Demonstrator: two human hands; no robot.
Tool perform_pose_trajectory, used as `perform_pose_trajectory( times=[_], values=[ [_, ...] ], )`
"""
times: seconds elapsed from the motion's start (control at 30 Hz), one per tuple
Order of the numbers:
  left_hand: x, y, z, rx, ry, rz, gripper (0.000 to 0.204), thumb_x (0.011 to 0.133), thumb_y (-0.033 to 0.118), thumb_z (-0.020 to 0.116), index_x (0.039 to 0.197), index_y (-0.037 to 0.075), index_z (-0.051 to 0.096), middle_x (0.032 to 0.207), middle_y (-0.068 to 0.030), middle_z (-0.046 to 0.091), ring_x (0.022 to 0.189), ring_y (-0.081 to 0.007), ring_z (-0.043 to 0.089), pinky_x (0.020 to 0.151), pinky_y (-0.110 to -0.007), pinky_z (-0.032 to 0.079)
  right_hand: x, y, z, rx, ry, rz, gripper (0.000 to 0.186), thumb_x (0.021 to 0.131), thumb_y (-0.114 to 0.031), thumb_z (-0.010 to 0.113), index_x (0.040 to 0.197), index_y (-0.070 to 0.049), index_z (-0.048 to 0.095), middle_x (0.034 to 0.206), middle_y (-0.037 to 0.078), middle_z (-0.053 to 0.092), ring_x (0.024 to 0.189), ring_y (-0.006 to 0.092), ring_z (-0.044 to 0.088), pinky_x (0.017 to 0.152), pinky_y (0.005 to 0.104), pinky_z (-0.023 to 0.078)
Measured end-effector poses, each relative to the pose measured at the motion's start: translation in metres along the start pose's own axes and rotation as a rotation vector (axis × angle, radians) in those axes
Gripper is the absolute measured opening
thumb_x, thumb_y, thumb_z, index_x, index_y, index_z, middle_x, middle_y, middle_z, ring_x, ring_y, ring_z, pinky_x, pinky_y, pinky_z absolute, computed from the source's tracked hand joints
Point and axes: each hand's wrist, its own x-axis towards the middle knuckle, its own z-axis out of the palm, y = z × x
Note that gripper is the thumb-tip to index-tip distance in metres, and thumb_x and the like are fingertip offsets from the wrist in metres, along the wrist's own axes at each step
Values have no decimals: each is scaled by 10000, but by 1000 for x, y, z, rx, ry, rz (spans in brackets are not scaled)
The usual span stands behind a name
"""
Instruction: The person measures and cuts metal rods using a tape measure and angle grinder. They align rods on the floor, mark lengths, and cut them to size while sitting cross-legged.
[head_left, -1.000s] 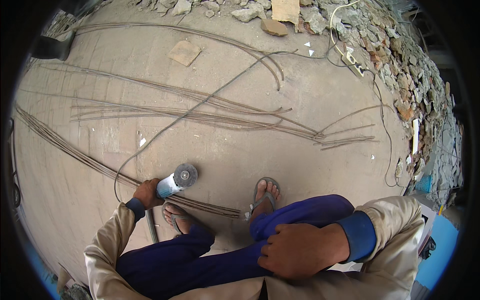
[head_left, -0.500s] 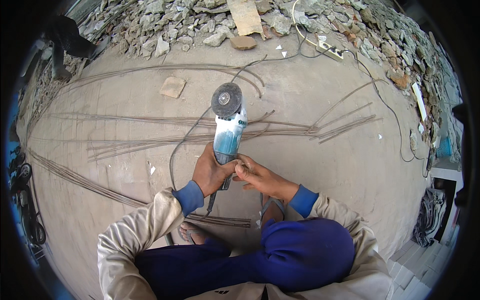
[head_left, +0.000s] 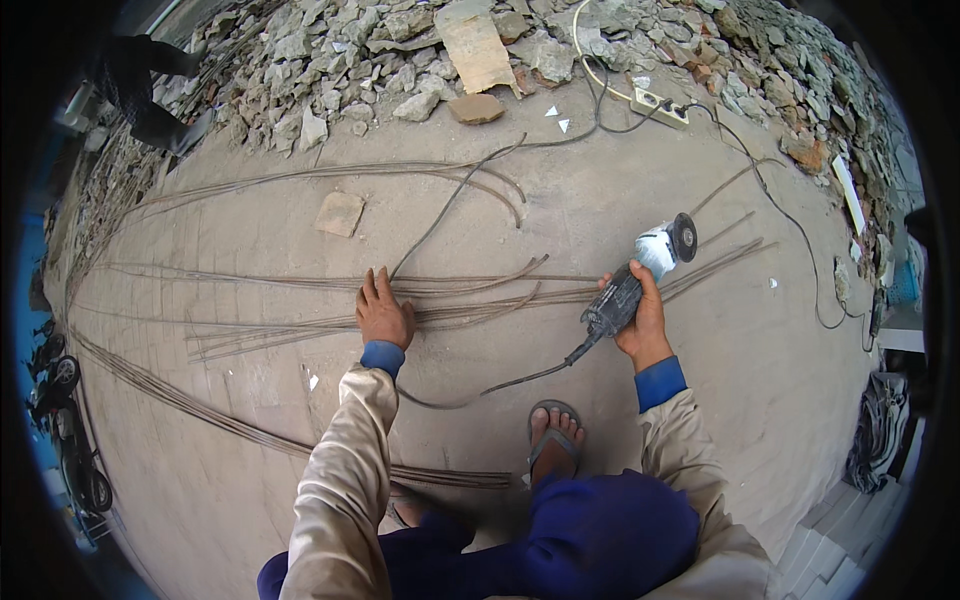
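I am crouched over a bundle of long thin steel rods (head_left: 300,330) lying across a dusty concrete floor (head_left: 250,440). My left hand (head_left: 384,311) rests palm down on the rods, fingers spread. My right hand (head_left: 640,318) grips the dark body of an angle grinder (head_left: 645,268), whose white head and grinding disc point up and to the right, above the rods' right ends. The grinder's black cable (head_left: 500,385) trails back toward my sandalled right foot (head_left: 555,436).
More rods curve along the left (head_left: 200,410) and far side (head_left: 330,175). Rubble (head_left: 330,60) is heaped along the back with a brick (head_left: 476,108) and a flat tile (head_left: 339,213). A power strip (head_left: 660,105) with cables lies at the back right. Motorbikes (head_left: 60,420) stand left.
The grinder has passed from my left hand through both hands to my right hand alone and swung to the right. My left hand has let go and come down onto the rods.
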Motion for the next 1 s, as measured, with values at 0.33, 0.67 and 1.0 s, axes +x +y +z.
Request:
perform_pose_trajectory(
  times=[0.33, 0.67, 1.0],
  values=[
    [134, -23, -56, -282, -996, 51, 233, 850, 38, 788, 1065, 65, 703, 944, -17, 720, 810, -170, 708, 744, -309, 603, 133, -44, 16, 65, 112, -156, 355, 895, -407, 790, 1103, -150, 661, 1000, 52, 718, 888, 233, 711, 821, 443, 595],
    [331, 77, -242, -1369, -68, 31, 722, 1028, 314, 727, 1544, -70, 398, 1445, -218, 583, 1339, -282, 611, 1118, -343, 546, 219, -73, 63, 231, 240, -308, 488, 904, -518, 772, 1223, -176, 629, 1150, -1, 706, 1037, 200, 698, 940, 426, 543],
    [-37, -191, -136, -390, -813, -228, 635, 1012, 274, 743, 1536, 11, 498, 1471, -180, 620, 1247, -332, 670, 1038, -419, 556, 279, -73, 59, 358, 472, -278, 583, 937, -553, 737, 1337, -167, 561, 1241, 23, 702, 1017, 219, 714, 923, 437, 549]
  ],
)
